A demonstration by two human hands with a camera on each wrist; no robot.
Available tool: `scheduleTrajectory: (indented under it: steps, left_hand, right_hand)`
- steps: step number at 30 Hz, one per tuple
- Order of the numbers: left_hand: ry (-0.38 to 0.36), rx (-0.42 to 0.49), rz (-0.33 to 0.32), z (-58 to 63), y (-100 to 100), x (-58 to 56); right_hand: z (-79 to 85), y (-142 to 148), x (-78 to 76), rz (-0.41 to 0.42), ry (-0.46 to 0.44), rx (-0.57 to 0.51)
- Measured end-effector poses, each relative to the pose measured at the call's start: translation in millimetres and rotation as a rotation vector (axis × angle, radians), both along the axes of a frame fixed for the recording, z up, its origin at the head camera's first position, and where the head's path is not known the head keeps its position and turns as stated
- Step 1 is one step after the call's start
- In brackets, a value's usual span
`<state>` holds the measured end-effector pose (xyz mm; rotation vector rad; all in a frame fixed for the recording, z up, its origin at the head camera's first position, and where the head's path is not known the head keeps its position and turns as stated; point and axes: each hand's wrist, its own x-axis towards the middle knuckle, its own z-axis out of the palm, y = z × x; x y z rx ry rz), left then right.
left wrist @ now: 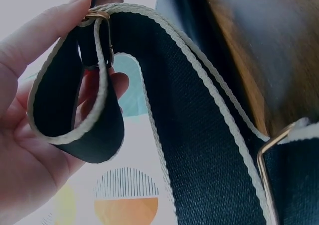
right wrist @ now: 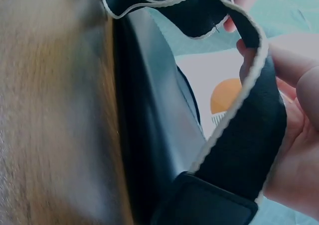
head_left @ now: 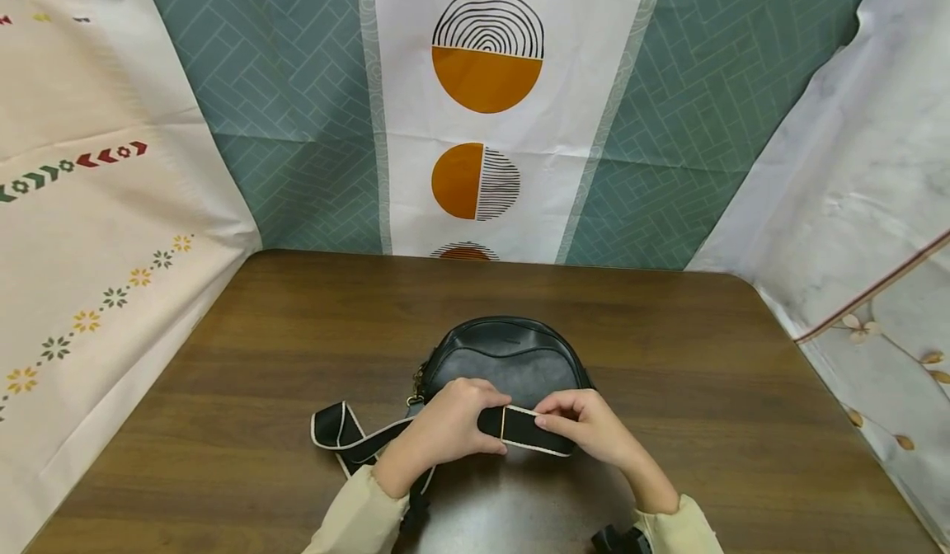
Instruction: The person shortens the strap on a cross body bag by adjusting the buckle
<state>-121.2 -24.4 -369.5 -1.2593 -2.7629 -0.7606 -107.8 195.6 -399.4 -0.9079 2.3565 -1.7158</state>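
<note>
A black crossbody bag point(head_left: 512, 366) with a curved top lies on the table. Its black strap point(head_left: 536, 434) has pale braided edges and is raised in front of the bag. My left hand point(head_left: 462, 424) pinches this strap at a thin gold slider buckle point(head_left: 504, 424); in the left wrist view, the strap forms a small loop point(left wrist: 92, 148) below the buckle. To the right, my right hand point(head_left: 590, 426) pinches the strap between thumb and fingers. A dark leather tab point(right wrist: 204, 205) at the strap's end shows in the right wrist view, near the bag's side.
Slack strap point(head_left: 330, 426) lies folded on the brown wooden table point(head_left: 223, 397) left of the bag. Another gold metal fitting point(left wrist: 266, 170) appears low in the left wrist view. Patterned cloths point(head_left: 297, 84) hang behind and beside the table.
</note>
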Motion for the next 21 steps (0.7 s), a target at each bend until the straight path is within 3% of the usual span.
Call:
scheduleTrajectory:
  steps: [10, 21]
  left_hand:
    - [-0.008, 0.044, -0.035, -1.3, 9.3, 6.4]
    - [-0.01, 0.078, -0.031, -1.9, 5.5, 4.9]
  right_hand:
    - [-3.2, -15.3, 0.4, -0.007, 0.029, -0.066]
    - [2.8, -7.9, 1.1, -0.02, -0.033, -0.02]
